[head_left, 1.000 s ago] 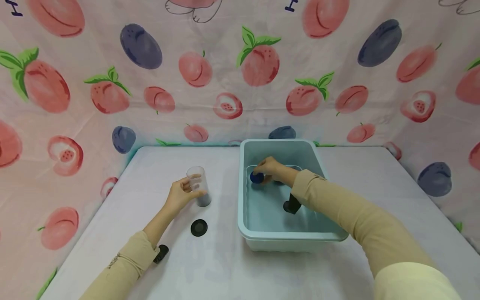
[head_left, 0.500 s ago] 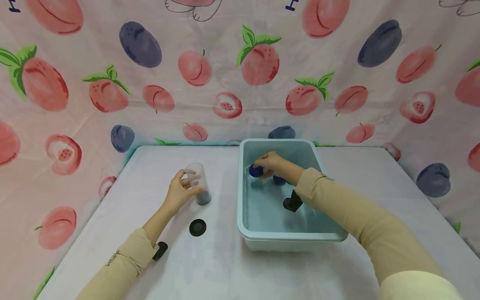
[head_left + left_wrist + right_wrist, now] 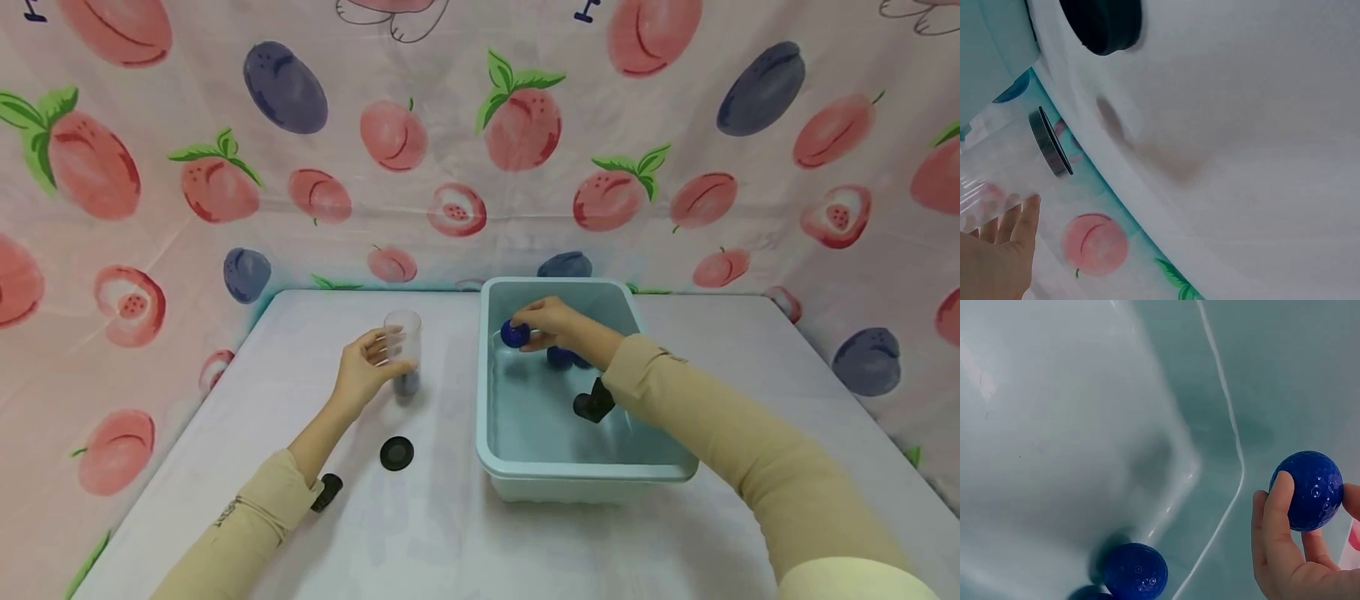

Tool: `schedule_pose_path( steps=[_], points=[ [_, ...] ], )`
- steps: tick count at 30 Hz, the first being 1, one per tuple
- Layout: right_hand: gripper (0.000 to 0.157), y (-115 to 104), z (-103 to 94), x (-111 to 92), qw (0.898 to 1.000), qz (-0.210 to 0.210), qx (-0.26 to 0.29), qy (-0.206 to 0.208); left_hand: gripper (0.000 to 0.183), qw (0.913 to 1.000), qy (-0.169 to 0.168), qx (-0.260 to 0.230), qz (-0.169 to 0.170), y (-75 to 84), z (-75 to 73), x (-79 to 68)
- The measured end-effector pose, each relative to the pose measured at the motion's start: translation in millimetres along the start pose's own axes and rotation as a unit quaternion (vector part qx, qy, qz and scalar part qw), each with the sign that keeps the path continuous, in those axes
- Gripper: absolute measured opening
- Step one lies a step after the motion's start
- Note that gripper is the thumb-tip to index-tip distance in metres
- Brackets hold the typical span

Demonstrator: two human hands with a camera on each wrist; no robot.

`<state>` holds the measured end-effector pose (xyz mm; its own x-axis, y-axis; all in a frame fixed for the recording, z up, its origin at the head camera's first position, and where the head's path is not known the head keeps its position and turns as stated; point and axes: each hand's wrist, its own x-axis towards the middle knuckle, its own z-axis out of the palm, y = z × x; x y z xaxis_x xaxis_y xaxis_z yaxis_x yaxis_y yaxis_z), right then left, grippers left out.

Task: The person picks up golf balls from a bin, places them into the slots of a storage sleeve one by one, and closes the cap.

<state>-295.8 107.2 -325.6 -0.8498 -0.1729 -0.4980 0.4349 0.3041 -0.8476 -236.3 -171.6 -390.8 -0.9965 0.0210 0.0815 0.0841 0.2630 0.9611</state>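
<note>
Both ball (image 3: 515,334) and cup (image 3: 408,350) are showing farther up the head view than a second ago. The right hand (image 3: 549,323) is pinching the ball between thumb and fingertips, over the far left part of the basin (image 3: 585,472). Left of the ball, past the basin's left edge, the cup is standing nearly upright, rim up; whether its base is touching the table (image 3: 450,542) is hard to tell. The left hand (image 3: 360,372), the nearer one, is gripping it from the left. A strip of table is separating cup and basin. Other balls (image 3: 1135,571) are lying in the basin; nearer than the cup, a black disc (image 3: 397,453) is lying flat.
</note>
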Motion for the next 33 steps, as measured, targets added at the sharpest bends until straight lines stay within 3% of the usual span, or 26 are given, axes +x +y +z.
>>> schedule_pose_path(
  steps=[13,19,26,33],
  points=[
    [0.053,-9.0,-8.2,-6.2,0.996,-0.002,0.083,-0.016,0.059,0.9989,0.033,0.008,0.031,7.2,11.5,1.1],
    [0.055,-14.5,-8.5,-10.3,0.99,-0.01,0.135,-0.032,0.059,0.998,0.038,0.008,0.05,8.6,16.8,2.5],
    [0.066,-23.7,-6.6,-18.5,0.986,-0.023,0.154,-0.064,0.06,0.9963,0.033,0.014,0.078,12.5,21.9,0.7],
    [0.055,-37.8,-5.3,-33.9,0.981,-0.045,0.163,-0.094,0.06,0.9956,0.02,0.013,0.091,20.6,26.1,1.8]
  ],
)
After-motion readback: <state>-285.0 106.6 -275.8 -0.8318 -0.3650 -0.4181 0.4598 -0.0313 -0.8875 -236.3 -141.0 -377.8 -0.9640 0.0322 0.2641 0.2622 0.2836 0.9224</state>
